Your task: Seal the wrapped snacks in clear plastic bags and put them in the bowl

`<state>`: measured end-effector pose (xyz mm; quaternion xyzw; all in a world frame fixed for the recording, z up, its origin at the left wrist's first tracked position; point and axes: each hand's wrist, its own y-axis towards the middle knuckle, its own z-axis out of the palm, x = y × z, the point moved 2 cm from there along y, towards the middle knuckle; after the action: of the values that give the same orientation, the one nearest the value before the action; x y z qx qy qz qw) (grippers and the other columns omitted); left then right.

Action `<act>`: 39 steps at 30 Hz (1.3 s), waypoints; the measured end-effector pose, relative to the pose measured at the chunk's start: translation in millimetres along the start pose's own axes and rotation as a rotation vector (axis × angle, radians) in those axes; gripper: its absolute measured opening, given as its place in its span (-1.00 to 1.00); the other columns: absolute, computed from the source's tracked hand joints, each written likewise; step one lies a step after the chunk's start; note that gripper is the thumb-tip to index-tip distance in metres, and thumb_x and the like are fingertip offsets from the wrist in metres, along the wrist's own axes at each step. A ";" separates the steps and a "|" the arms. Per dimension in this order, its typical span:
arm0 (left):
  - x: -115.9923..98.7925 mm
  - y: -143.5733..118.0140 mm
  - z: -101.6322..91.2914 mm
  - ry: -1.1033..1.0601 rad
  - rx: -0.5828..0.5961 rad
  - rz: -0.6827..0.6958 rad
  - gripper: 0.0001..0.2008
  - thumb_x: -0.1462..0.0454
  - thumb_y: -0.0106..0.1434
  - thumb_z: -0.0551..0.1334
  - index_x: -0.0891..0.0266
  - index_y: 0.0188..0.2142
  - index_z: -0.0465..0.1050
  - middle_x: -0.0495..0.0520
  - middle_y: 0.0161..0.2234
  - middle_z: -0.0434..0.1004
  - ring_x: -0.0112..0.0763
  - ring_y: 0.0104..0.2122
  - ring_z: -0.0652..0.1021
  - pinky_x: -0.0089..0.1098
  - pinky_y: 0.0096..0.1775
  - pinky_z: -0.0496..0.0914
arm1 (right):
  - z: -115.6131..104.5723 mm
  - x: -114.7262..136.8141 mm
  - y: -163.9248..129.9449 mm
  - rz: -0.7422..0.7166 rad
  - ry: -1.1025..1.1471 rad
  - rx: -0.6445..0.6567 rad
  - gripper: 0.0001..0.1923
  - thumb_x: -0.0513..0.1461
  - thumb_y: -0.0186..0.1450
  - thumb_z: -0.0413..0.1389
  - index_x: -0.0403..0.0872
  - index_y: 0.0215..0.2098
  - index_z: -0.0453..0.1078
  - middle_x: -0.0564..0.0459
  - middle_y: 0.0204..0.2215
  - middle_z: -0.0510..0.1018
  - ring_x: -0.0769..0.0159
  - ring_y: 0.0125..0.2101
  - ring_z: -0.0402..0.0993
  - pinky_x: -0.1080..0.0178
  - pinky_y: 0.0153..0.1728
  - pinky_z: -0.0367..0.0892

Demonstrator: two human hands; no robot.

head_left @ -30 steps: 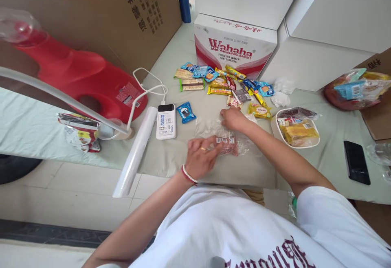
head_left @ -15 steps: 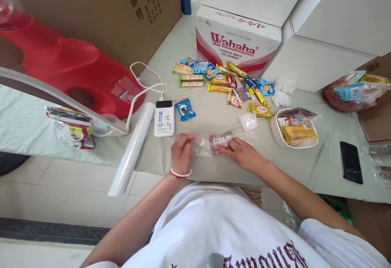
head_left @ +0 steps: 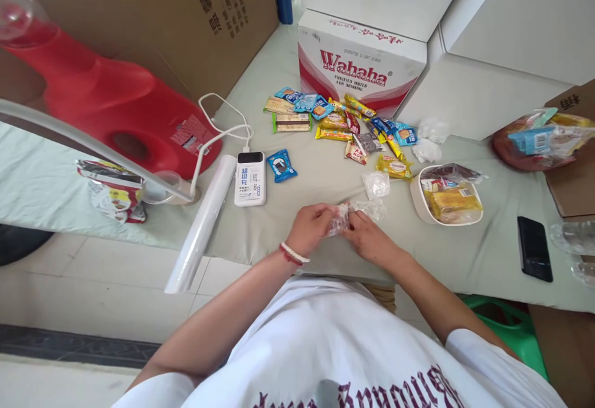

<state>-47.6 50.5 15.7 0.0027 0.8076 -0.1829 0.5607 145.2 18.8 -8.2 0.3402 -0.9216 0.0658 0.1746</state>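
Note:
My left hand (head_left: 310, 228) and my right hand (head_left: 367, 237) meet near the table's front edge, both gripping a small snack wrapped in clear plastic film (head_left: 338, 219). The film bunches between my fingers and trails to the right. A crumpled piece of clear film (head_left: 377, 183) lies just beyond my hands. Farther back is a pile of several wrapped snacks (head_left: 344, 124). A single blue snack packet (head_left: 281, 165) lies beside a white power bank (head_left: 250, 178).
A roll of clear film (head_left: 201, 224) lies at the table's left edge beside a white lamp arm (head_left: 83, 141). A white bowl (head_left: 418, 200) holds wrapped snacks at right. A black phone (head_left: 534, 248), a Wahaha carton (head_left: 360, 64) and a red plastic object (head_left: 106, 107) surround the area.
My right hand came back from the snack pile to the wrapped snack. Both hands then drew together and bunched the film around it.

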 end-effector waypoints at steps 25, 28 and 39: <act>7.4 15.5 9.6 -0.281 -0.045 -0.153 -0.70 0.27 0.03 0.28 0.24 -0.19 0.46 0.12 -0.24 0.56 -0.17 -0.20 0.58 -0.17 -0.12 0.47 | -9.2 33.0 26.3 0.174 0.379 -0.429 -0.62 -0.06 0.48 0.06 -0.03 0.18 0.38 -0.18 0.10 0.45 0.08 0.10 0.37 -0.01 0.17 0.37; 4.6 0.5 0.9 -0.727 0.069 -0.211 -0.54 0.27 -0.02 0.33 0.25 -0.07 0.48 0.12 -0.18 0.62 -0.18 -0.15 0.61 -0.14 -0.05 0.49 | -0.6 27.6 15.3 0.197 0.322 -0.425 -0.59 -0.11 0.45 0.11 0.01 0.23 0.36 -0.20 0.14 0.40 0.03 0.14 0.32 -0.10 0.19 0.35; -17.3 -25.8 24.8 -0.822 0.445 -0.014 -0.24 0.25 0.07 0.45 0.04 0.28 0.38 0.21 0.30 0.41 0.02 0.34 0.37 0.00 0.30 0.28 | -23.4 4.7 -19.5 0.236 0.192 -0.363 -0.52 -0.27 0.49 -0.07 0.06 0.36 0.23 -0.16 0.27 0.40 0.08 0.24 0.35 -0.11 0.22 0.38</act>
<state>-24.2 22.6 31.4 0.0448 0.4596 -0.3411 0.8188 161.0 6.8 15.4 0.1854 -0.9309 -0.0492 0.3110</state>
